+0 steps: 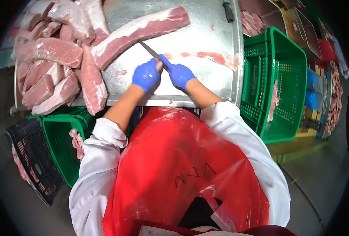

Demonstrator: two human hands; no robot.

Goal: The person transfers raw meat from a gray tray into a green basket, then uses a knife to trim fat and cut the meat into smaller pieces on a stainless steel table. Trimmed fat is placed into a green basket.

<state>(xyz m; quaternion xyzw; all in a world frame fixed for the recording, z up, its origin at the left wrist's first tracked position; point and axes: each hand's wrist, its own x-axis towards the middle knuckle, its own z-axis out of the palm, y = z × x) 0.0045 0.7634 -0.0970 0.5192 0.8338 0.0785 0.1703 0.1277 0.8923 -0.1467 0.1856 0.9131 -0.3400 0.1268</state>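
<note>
My right hand (178,74), in a blue glove, is closed around a knife (147,48). Its narrow blade points up and left, its tip near the lower edge of a long slab of meat (141,33) with a pale fat side. Just left of it, my left hand (146,75), also gloved in blue, grips a small pinkish piece of meat that shows at its fingertips, close to the knife. A thin fatty trimming strip (210,57) stretches across the metal table (123,84) from my right hand toward the right edge. A small meat scrap (121,72) lies left of my left hand.
Large meat cuts (56,53) are heaped at the table's left, one overhanging the front edge. A green crate (288,86) stands right; another green crate (56,135) and a black crate (35,157) stand lower left. A dark-handled tool (228,12) lies at the far right.
</note>
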